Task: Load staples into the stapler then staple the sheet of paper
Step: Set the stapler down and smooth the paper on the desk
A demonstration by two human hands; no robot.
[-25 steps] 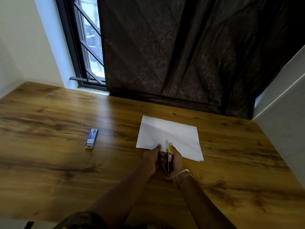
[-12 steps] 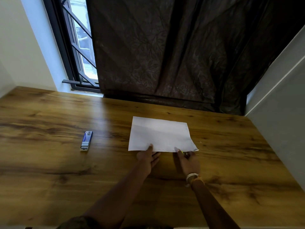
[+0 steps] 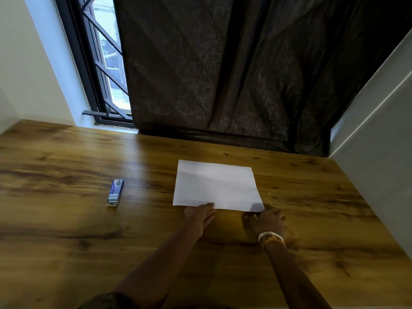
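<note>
A flat white sheet of paper [image 3: 215, 186] lay on the wood-grain table [image 3: 66, 230]; the left hand [image 3: 199, 214] rested flat-fingered on its near edge, while the right hand [image 3: 268, 220] curled at its corner, its grasp unclear.

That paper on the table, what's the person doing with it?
A person is working along the near edge of a white sheet of paper on a wooden table. The left hand rests flat on that edge, steadying it. The right hand is curled at the sheet's near right corner, probably around a stapler, which is mostly hidden. A small staple box lies off to the left.
</note>
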